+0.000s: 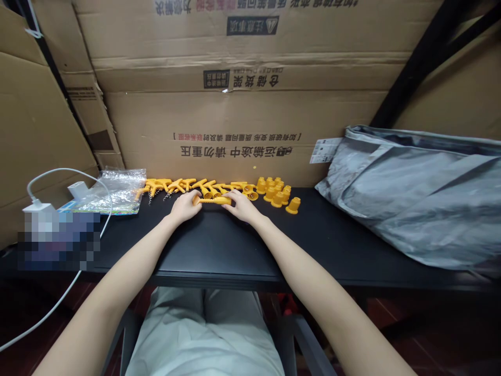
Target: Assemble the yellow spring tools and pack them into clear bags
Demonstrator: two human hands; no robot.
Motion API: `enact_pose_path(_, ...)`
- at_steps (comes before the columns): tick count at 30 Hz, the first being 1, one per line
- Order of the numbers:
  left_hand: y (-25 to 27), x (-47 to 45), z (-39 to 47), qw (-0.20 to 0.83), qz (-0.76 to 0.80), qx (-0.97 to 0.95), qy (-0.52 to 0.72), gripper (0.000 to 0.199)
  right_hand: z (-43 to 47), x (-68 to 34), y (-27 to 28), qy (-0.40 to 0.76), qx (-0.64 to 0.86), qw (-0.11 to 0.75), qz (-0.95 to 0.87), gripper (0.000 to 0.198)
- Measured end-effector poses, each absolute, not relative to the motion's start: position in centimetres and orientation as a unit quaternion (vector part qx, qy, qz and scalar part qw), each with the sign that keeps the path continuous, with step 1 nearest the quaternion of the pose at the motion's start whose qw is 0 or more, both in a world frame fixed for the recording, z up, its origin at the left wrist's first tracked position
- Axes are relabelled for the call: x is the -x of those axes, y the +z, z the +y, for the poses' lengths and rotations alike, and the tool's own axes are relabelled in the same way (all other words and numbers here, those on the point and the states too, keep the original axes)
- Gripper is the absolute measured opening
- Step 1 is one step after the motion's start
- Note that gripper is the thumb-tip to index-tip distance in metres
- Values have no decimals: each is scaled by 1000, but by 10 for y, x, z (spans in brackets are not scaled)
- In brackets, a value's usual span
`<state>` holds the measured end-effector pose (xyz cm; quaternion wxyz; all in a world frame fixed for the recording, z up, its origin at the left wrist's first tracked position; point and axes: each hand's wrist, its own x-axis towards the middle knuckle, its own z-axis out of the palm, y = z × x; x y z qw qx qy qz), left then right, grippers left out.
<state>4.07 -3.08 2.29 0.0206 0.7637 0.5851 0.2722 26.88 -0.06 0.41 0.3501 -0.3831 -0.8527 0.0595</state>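
Observation:
Both hands meet over the black tabletop (219,240). My left hand (185,207) is closed on the left end of a yellow plastic corkscrew part (212,200), and my right hand (243,207) pinches its right end. The part lies level between them; fingers cover both its ends. Just behind stand yellow pieces with open round ends (206,192). Further left, several yellow corkscrew handles (177,185) lie in a row, some with metal spirals (150,197) pointing down. Right of my right hand, several yellow bell-shaped caps (277,198) stand grouped together.
A large grey bag (415,198) takes up the right side of the table. At left are a clear plastic packet (123,188), a white charger (39,211) with its cable (109,196), and a blurred-out item (58,240). Cardboard (235,115) walls the back.

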Motion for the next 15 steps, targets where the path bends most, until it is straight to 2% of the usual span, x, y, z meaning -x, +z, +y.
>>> enact_pose_path(15, 24, -41, -34, 35, 603, -752, 263, 33, 1, -272, 5, 90, 353, 345, -865, 30)
